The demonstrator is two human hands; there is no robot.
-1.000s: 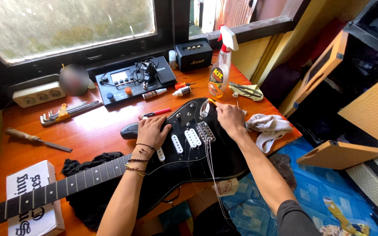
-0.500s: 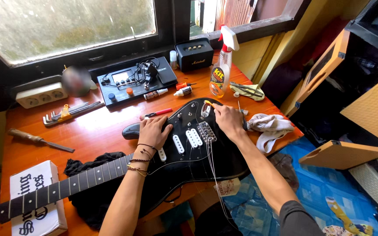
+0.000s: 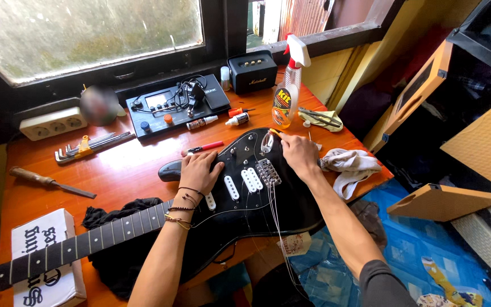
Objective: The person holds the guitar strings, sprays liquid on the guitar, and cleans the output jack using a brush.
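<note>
While our left hand (image 3: 199, 170) lay flat, fingers spread, pinning the black guitar (image 3: 245, 199) to the surface (image 3: 126, 170), our right hand (image 3: 299, 153) pinched a small tool (image 3: 274, 132) near its bridge (image 3: 268, 171).

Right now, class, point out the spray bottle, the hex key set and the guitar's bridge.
spray bottle (image 3: 287, 102), head view, on its orange body.
hex key set (image 3: 89, 145), head view, on the yellow holder.
guitar's bridge (image 3: 268, 171), head view, on its metal saddles.

On the orange wooden bench lay one black electric guitar (image 3: 245, 199) carrying three white pickups (image 3: 232, 187). Also counted: one clear plastic spray bottle (image 3: 287, 99), one black speaker box (image 3: 252, 71), two small glue tubes (image 3: 202, 122), and one wooden-handled file (image 3: 49, 182).
</note>
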